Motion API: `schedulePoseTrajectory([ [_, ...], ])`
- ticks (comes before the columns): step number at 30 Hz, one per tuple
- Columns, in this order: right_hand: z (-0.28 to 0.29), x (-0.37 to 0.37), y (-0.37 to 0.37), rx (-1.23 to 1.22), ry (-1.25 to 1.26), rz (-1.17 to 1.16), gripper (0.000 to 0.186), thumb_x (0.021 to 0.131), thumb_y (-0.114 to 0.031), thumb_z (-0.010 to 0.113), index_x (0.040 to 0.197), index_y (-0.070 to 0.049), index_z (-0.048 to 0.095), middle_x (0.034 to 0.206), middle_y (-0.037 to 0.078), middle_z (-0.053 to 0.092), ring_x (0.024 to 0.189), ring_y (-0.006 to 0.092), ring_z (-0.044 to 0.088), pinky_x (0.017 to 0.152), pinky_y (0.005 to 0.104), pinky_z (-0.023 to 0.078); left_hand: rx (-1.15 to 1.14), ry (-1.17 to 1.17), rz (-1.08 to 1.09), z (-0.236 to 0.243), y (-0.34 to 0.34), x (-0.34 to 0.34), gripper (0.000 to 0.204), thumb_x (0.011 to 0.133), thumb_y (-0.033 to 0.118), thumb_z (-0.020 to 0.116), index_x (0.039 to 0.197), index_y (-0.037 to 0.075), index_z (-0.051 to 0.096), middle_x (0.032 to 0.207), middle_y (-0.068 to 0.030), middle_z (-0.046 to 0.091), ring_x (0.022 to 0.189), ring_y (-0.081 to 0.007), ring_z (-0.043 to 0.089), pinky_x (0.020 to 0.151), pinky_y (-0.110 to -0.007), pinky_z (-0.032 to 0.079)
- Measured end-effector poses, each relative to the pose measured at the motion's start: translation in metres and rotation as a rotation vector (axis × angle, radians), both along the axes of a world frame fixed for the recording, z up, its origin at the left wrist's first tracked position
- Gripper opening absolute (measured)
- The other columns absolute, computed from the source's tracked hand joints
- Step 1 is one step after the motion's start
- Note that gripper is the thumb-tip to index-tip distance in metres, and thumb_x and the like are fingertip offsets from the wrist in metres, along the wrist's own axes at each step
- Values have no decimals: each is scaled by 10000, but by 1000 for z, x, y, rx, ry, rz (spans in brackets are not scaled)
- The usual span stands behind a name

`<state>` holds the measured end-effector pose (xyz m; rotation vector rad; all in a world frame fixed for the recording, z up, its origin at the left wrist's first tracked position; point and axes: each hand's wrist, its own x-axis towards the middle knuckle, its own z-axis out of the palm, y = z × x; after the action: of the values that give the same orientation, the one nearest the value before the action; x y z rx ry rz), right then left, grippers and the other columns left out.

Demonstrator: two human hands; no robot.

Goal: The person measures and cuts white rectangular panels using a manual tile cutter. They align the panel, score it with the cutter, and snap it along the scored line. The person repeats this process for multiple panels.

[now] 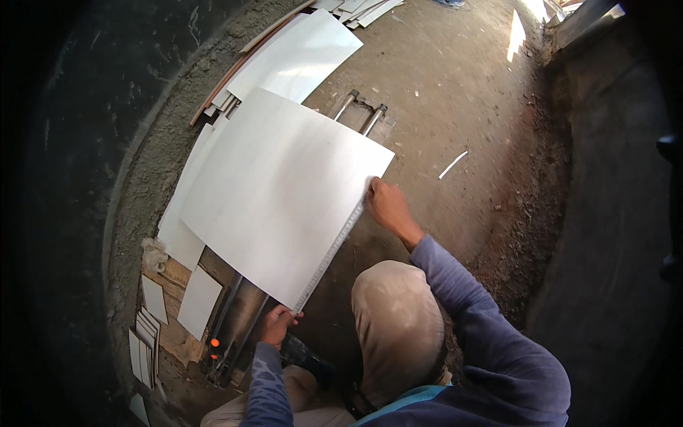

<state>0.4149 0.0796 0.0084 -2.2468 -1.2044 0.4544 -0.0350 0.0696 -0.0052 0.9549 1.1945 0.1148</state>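
A large white tile lies across a tile cutter, whose paired rails show beyond its far and near edges. A measuring tape runs along the tile's near right edge. At the tile's near corner, my left hand is closed, its fingertips pinching the tape's lower end. My right hand is closed at the right-hand side of the same edge, with the thumb and fingers on the tape's upper part. The tape's case, if it is in my right palm, is hidden.
More large white tiles lean or lie at the far left. Cut tile pieces and cardboard lie to the left, beside an orange knob. A thin white strip rests on the dirt floor; my knee is close by.
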Motion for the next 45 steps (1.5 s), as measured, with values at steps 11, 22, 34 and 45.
schedulePoseTrajectory([
  [11,-22,17,-80,-225,86,-49,174,866,-90,631,994,27,646,922,306,683,917,488,671,778,556,532,74,95,-212,-16,14,-6,257,946,122,556,1087,-34,703,992,-122,754,805,-143,656,737,-296,532],
  [22,-14,4,-66,-189,191,-57,181,1002,-195,613,1042,-23,650,770,118,696,642,192,665,576,359,511,-19,17,-191,-5,14,-9,223,971,160,609,1085,-15,687,1043,-113,746,962,-150,686,815,-284,532],
  [34,-11,9,-63,-205,195,-36,192,993,-175,621,1039,5,670,874,188,726,783,300,701,713,409,528,3,7,-113,-3,11,-7,171,935,142,643,996,-9,696,973,-104,763,834,-131,670,764,-280,534],
  [45,-18,19,-102,-560,-238,85,325,939,-360,642,1090,-82,717,1126,203,709,1032,399,694,908,491,561,166,137,-644,-7,-48,31,263,975,279,638,1100,63,722,973,-95,765,876,-231,716,847,-367,554],
])
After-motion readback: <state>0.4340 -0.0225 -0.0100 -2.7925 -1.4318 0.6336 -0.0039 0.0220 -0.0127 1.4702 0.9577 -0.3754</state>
